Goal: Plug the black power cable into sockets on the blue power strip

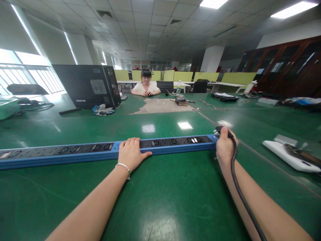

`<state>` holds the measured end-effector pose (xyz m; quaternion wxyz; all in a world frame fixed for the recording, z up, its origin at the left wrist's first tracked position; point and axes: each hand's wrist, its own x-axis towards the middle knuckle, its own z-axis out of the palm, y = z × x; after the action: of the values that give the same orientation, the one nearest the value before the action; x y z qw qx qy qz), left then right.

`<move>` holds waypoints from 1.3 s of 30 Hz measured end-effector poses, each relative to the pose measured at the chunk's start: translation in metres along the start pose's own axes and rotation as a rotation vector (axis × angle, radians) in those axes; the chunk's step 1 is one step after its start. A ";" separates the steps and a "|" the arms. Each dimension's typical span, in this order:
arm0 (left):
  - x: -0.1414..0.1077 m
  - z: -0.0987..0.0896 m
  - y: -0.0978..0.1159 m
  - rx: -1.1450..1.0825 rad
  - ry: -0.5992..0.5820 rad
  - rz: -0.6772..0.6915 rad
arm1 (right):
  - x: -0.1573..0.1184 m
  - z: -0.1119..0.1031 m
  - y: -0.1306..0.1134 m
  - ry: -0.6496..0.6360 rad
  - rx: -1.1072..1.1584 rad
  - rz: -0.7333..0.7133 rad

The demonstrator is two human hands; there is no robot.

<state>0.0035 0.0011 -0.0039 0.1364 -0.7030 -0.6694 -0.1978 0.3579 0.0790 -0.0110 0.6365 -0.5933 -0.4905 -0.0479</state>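
Note:
A long blue power strip [180, 148] with black sockets along its top lies across the green table, running out of view on the left. My left hand [130, 152] is wrapped over its middle, fingers across the top and thumb along the near side. Just off the strip's right end, my right hand [226, 142] grips a black plug [220, 129], its metal prongs pointing left. From that plug a black cord [237, 182] runs down over my right forearm. Whether the right hand touches the strip's end is hard to tell.
A black computer case [87, 85] stands at the back left, with gloves [102, 109] beside it. Across the table [165, 187] sits another person [146, 85]. A bottle [179, 87] stands at the back. On the right lies a white device [288, 154].

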 end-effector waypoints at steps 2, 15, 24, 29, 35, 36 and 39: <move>0.000 0.000 0.000 -0.004 0.002 0.002 | -0.003 0.001 -0.010 -0.043 0.061 0.036; 0.000 0.000 0.001 -0.011 0.008 -0.003 | -0.047 0.026 -0.071 -0.564 -0.006 -0.098; 0.000 0.001 0.000 -0.016 0.029 0.011 | -0.052 0.032 -0.082 -0.578 -0.224 -0.097; -0.001 0.001 0.000 -0.011 0.040 0.012 | -0.059 0.036 -0.080 -0.532 -0.345 -0.222; -0.001 -0.002 0.001 -0.017 0.033 0.013 | -0.075 0.044 -0.070 -0.392 -0.349 -0.266; -0.001 -0.002 0.001 -0.020 0.032 0.013 | -0.077 0.044 -0.069 -0.382 -0.355 -0.274; -0.001 -0.001 0.000 -0.025 0.028 0.004 | -0.079 0.041 -0.064 -0.401 -0.371 -0.298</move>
<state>0.0036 -0.0001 -0.0038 0.1372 -0.7032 -0.6634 -0.2159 0.2528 0.0519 -0.0265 0.3937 -0.6185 -0.6708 -0.1115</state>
